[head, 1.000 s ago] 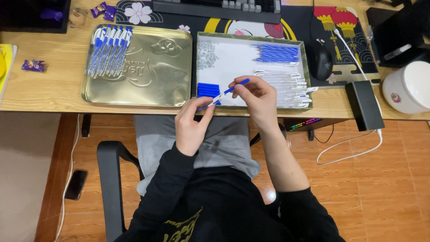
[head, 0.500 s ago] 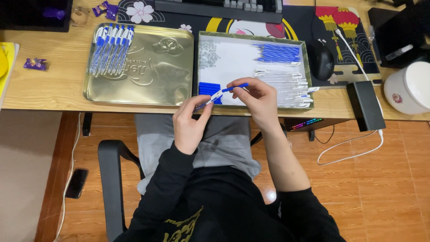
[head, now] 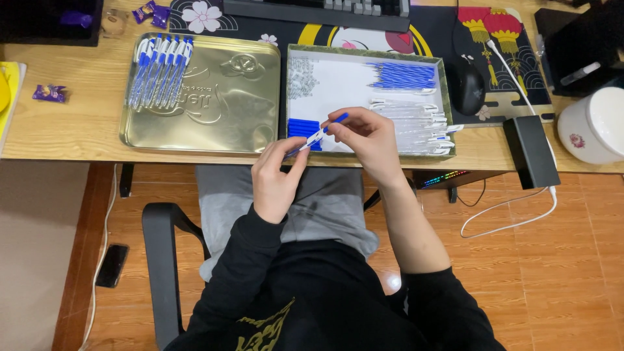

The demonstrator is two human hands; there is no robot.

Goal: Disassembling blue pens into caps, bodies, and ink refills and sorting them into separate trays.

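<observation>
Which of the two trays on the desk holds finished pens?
The gold tray on the left: assembled blue-and-white pens line its top corner; the white-lined tray holds loose parts.

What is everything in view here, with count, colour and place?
pen: one, blue and white, held between both hands
gold tray: one, desk left
finished pens: several, blue-white, gold tray's left end
parts box: one, white inside, desk centre
mouse: one, black, right of the box
power brick: one, black, desk edge
phone: one, dark, floor left
left hand: grips pen's lower end
right hand: grips pen's upper end
</observation>
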